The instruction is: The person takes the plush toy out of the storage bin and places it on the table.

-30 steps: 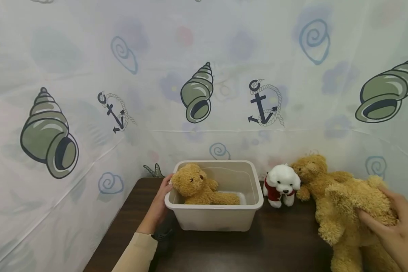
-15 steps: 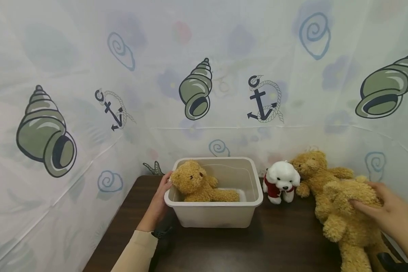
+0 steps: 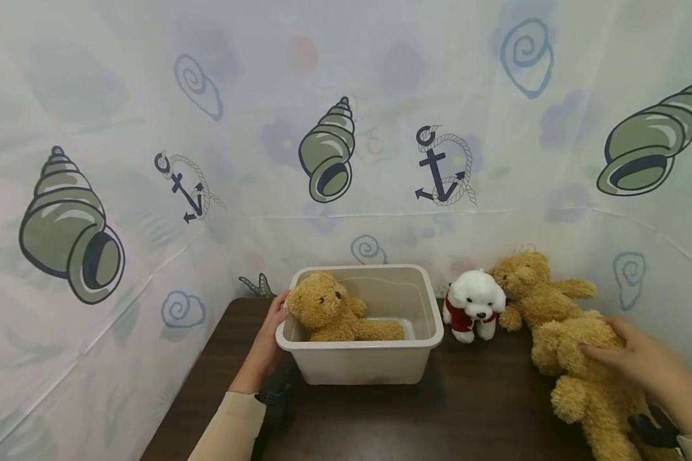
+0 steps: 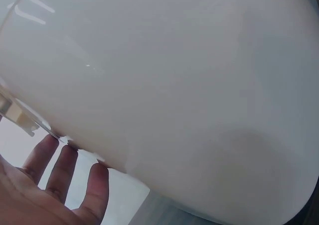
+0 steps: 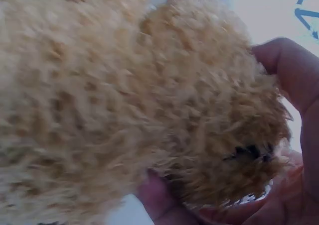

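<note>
My right hand [image 3: 646,365] grips a curly golden teddy bear [image 3: 602,410] by the head, at the table's right side. In the right wrist view, thumb and fingers [image 5: 286,68] wrap the bear's furry head [image 5: 199,85]. The bear overlaps a second golden teddy bear [image 3: 539,301] leaning near the wall. My left hand [image 3: 268,336] rests at the left rim of a beige plastic bin [image 3: 360,365]. Spread, nearly straight fingers [image 4: 62,170] touch the bin's edge in the left wrist view. Inside the bin a third teddy bear [image 3: 320,304] reclines against the left end.
A white plush dog [image 3: 475,301] in a red vest sits between the bin and the bears. Everything stands on a dark wood table [image 3: 415,426]. A pale curtain [image 3: 254,153] with shell and anchor prints hangs behind and at the sides.
My right hand has moved left with the held teddy bear, bringing it closer to the second bear. My left hand and the bin keep their places; the view shifts slightly.
</note>
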Demonstrator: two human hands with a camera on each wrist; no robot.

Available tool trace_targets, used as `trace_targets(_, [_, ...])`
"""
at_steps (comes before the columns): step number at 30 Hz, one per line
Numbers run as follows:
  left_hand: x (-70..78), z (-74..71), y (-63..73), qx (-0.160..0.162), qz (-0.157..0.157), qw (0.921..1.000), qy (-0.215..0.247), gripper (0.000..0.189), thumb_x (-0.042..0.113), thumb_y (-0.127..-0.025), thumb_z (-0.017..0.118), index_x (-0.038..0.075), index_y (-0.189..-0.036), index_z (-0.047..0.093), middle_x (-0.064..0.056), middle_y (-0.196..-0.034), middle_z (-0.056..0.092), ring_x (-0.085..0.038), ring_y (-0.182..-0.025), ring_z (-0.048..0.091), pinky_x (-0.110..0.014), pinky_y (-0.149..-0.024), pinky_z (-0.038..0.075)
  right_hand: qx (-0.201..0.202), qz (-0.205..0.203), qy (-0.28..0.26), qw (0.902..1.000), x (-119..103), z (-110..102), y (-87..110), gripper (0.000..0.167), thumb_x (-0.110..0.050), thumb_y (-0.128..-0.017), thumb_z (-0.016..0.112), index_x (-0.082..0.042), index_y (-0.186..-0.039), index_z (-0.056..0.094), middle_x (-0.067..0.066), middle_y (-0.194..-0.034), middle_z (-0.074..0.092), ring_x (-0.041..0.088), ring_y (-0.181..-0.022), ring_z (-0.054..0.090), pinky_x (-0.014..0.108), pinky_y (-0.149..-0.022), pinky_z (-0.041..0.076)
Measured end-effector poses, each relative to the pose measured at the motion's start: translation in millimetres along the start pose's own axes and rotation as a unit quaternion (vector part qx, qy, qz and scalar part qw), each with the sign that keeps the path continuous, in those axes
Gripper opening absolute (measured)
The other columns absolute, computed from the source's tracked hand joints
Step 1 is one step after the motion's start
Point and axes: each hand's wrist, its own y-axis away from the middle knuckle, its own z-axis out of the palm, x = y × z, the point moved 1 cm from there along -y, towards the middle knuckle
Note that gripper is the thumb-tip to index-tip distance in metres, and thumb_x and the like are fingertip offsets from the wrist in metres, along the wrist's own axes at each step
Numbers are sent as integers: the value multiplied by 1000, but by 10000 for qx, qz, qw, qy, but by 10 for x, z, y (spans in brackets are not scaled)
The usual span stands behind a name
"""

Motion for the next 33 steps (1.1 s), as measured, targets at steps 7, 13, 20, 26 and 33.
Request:
trace_targets(7, [-11,-17,4,-8,-35,10000,-20,56,49,-115,39,37,-168,27,-2,-176,24,-36,-163,24,-75,-125,27,-100,60,259,9996,28,-53,-34,114,-67,-102,64,18,-161,18,57,-148,33,79,-122,43,81,-89,46])
trace_targets(13, [-13,-20,12,-35,-1,10000,-16,56,47,-116,39,36,-169,26,-3,-176,24,-35,-163,24,-74,-126,26,-229,89,152,9996,63,-20,-54,115,-65,-102,65,23,-158,18,57,-151,26,80,-128,38,85,-96,41])
trace_targets(20, [5,-30,-2,-4,20,10000,-8,55,49,-115,39,38,-168,27,-1,-175,24,-35,-163,25,-74,-125,27,-475,232,205,9984,2,24,-109,117,-71,-105,54,22,-159,8,59,-149,24,81,-129,35,85,-98,41])
trace_targets(26, [-5,-22,-7,-35,16,10000,75,57,47,-115,39,35,-169,25,-3,-176,24,-36,-163,24,-75,-126,25,-283,148,97,9994,-72,23,-64,115,-68,-105,55,22,-160,9,63,-148,21,83,-127,31,86,-96,40])
trace_targets(33, [8,-18,5,-57,36,10000,-2,55,49,-115,39,38,-168,27,0,-175,25,-35,-163,25,-74,-126,27,381,-348,208,9985,-166,-54,15,104,-53,-102,73,21,-156,24,57,-127,41,69,-111,47,71,-78,51])
